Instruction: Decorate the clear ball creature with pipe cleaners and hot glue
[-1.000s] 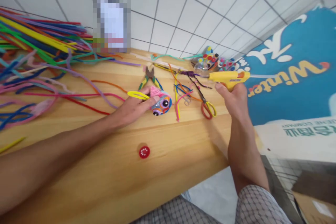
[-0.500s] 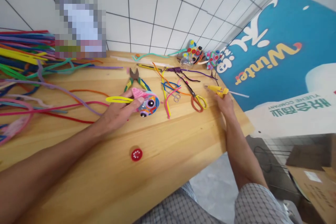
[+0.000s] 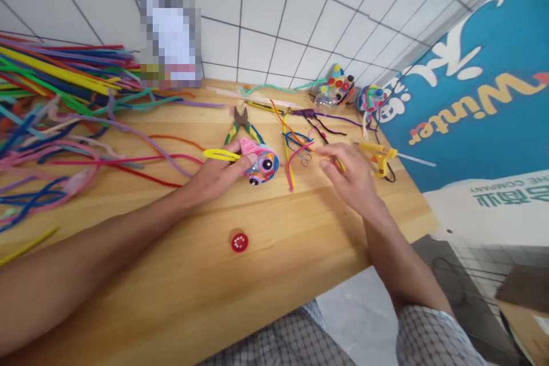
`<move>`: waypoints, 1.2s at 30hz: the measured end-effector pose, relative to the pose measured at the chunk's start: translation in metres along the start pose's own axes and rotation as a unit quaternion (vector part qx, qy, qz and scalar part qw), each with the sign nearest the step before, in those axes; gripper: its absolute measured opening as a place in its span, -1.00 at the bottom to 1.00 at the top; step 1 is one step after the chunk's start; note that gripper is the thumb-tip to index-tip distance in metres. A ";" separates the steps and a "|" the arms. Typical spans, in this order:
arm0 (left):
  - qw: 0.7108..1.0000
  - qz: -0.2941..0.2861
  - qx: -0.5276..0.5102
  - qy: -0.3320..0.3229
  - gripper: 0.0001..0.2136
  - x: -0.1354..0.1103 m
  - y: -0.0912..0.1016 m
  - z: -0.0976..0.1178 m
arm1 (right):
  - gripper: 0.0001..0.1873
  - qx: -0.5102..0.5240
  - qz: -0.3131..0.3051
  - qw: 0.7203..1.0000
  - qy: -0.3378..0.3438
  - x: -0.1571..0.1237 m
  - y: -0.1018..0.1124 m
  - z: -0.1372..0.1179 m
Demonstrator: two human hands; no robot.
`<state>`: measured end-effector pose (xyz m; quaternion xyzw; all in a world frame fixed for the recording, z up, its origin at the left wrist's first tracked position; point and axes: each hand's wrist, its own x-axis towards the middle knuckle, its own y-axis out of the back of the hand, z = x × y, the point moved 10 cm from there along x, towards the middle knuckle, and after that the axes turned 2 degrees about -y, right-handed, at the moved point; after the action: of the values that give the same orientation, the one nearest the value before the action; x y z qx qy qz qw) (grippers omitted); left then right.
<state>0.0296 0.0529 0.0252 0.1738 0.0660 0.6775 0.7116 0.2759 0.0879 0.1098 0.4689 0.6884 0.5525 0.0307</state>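
Observation:
In my left hand (image 3: pixel 221 176) is a small fish-like craft (image 3: pixel 265 164) with googly eyes, a pink fin and coloured pipe cleaner pieces, gripped between thumb and fingers. A yellow loop (image 3: pixel 221 154) sticks out at its left end. My right hand (image 3: pixel 349 174) hovers over the scissors, thumb and forefinger apart, with nothing seen between them. It covers most of the scissors; part of a yellow handle (image 3: pixel 340 164) shows by the fingers. The yellow glue gun (image 3: pixel 380 154) with a clear glue stick rests on the table just right of this hand.
Pliers (image 3: pixel 241 117) lie behind the craft. Pipe cleaners (image 3: pixel 55 68) are heaped at the left, with cut pieces (image 3: pixel 289 154) mid-table. A red button-like disc (image 3: pixel 239 242) lies in front. Two decorated crafts (image 3: pixel 338 86) stand by the tiled wall. A blue banner (image 3: pixel 480 80) borders the right.
My right hand has let go of the glue gun, leaving it on the table, and moved left over the scissors. My left hand still holds the craft. The camera view has shifted.

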 end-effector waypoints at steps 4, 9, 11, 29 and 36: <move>1.000 -0.004 -0.014 -0.004 -0.68 0.000 -0.001 0.001 | -0.71 0.037 -0.053 0.993 0.097 0.034 -0.040 -0.049; 0.999 0.000 -0.026 -0.026 -0.67 0.003 0.000 0.005 | -0.65 0.047 -0.072 0.984 0.155 0.046 -0.061 -0.065; 0.999 0.001 -0.025 -0.035 -0.67 0.004 0.000 0.005 | -0.64 0.047 -0.081 0.984 0.152 0.047 -0.066 -0.064; 0.999 0.005 -0.036 -0.035 -0.66 0.004 0.000 0.005 | -0.60 0.047 -0.083 0.981 0.167 0.039 -0.076 -0.061; 1.000 0.006 -0.020 -0.017 -0.68 0.003 0.000 0.006 | -0.58 0.039 -0.084 0.984 0.151 0.038 -0.076 -0.059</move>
<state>0.0317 0.0554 0.0308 0.1718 0.0390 0.6800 0.7117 0.1757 0.0743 0.0908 0.3211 0.7434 0.5849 -0.0458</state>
